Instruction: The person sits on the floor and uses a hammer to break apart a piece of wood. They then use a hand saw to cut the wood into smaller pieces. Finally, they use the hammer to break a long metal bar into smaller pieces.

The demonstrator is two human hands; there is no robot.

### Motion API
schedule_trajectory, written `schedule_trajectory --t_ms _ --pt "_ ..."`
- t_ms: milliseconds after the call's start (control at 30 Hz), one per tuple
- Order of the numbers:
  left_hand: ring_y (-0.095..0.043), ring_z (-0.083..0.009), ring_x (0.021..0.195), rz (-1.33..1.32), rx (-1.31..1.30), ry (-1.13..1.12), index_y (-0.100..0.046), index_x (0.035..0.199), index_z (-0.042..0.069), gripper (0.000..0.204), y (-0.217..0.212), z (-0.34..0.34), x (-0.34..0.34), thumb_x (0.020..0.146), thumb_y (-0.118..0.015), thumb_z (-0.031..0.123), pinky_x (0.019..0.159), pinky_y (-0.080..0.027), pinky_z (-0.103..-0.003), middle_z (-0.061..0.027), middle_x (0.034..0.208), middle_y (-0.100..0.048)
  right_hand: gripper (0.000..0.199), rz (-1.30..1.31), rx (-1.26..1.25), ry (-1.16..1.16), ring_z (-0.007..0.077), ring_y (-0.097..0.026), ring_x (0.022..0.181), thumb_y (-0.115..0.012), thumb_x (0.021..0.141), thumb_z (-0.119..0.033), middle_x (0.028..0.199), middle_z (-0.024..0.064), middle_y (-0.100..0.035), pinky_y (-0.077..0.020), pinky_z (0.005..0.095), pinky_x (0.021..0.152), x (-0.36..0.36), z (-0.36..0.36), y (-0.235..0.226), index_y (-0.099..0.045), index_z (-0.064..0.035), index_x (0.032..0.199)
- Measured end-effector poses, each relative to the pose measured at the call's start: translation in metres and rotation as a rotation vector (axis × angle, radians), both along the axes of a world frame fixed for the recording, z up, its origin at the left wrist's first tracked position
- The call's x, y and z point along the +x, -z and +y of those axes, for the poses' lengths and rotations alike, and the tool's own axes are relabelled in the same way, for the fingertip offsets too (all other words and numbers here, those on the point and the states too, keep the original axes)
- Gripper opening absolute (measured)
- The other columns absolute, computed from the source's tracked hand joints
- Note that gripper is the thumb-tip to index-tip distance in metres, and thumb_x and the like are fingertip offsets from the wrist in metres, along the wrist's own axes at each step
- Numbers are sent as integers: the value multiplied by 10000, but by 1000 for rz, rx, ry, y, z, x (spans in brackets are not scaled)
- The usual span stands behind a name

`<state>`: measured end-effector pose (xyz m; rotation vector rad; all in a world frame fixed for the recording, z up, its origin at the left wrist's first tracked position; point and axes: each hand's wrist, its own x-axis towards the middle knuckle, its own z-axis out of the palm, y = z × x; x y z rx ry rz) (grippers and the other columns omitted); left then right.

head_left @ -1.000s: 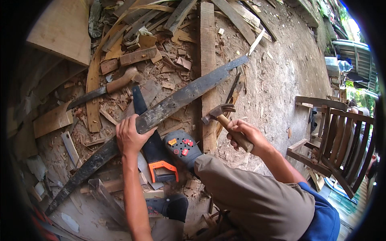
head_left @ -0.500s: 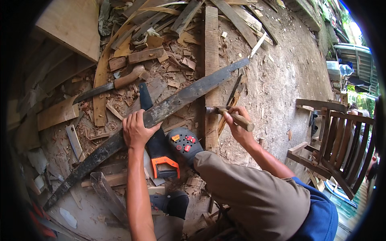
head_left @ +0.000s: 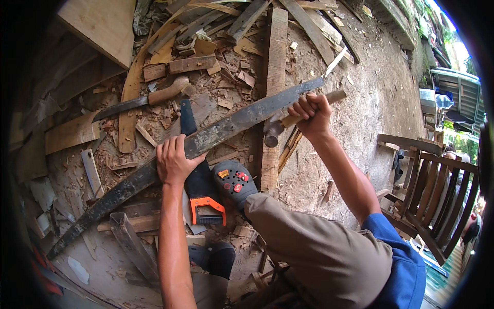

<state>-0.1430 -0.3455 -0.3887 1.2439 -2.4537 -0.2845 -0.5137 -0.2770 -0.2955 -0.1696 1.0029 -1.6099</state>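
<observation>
1. We see the left hand [head_left: 175, 158] clasping the long dark plank [head_left: 247, 114], which runs out past it both ways – lower left and upper right.
2. We see the right hand [head_left: 313, 116] wrapped round the hammer [head_left: 274, 131], its head just left of the fist, near the plank's upper end.
3. Below and right of the left hand we find the orange-handled saw [head_left: 208, 207] – partly beneath the plank.
4. Left of the right hand, the plank crosses a wooden beam [head_left: 276, 56].

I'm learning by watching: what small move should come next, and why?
Perhaps bring the hammer over the dark board where it crosses the beam: the right hand grips the hammer, and the left hand is on the board, clear of that crossing.
</observation>
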Motion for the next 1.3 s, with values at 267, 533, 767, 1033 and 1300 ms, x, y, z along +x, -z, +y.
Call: schedule_trajectory --t_ms 267,533,767,1033,1300 --pt "-659 -303 987 -20 43 -19 -644 1132 65 707 -1 2 1 644 -897 509 910 -486 -439 -97 1024 -681 342 -165 48 133 103 -347 450 -550 852 -203 499 -63 -323 -410 307 616 -25 -26 32 -322 -214 597" --pt "-660 -302 976 -17 38 -21 -646 1118 67 704 -1 2 -2 642 -895 522 905 -487 -436 -94 1016 -679 357 -135 -52 169 113 -360 450 -555 850 -222 496 -57 -321 -423 322 627 -68 -10 43 -308 -216 592" --pt "-639 -267 965 -30 42 -7 -633 1122 65 734 0 -1 1 650 -873 573 888 -460 -414 -73 1007 -657 342 340 139 205 145 -299 501 -528 910 -183 536 -24 -295 -389 353 634 -14 -29 8 -323 -173 637" --pt "-644 -274 980 -54 89 -17 -631 1132 64 731 2 0 2 638 -894 533 906 -463 -421 -80 1004 -655 323 466 225 232 149 -304 531 -502 960 -173 571 -5 -303 -377 366 641 -1 -29 3 -334 -153 684" --pt "-643 -271 1010 -79 107 -24 -629 1135 75 740 -1 3 4 620 -906 529 929 -456 -421 -81 1028 -662 201 809 173 30 139 -600 629 -553 956 -98 696 53 -590 -522 335 579 25 -22 0 -553 -42 763"
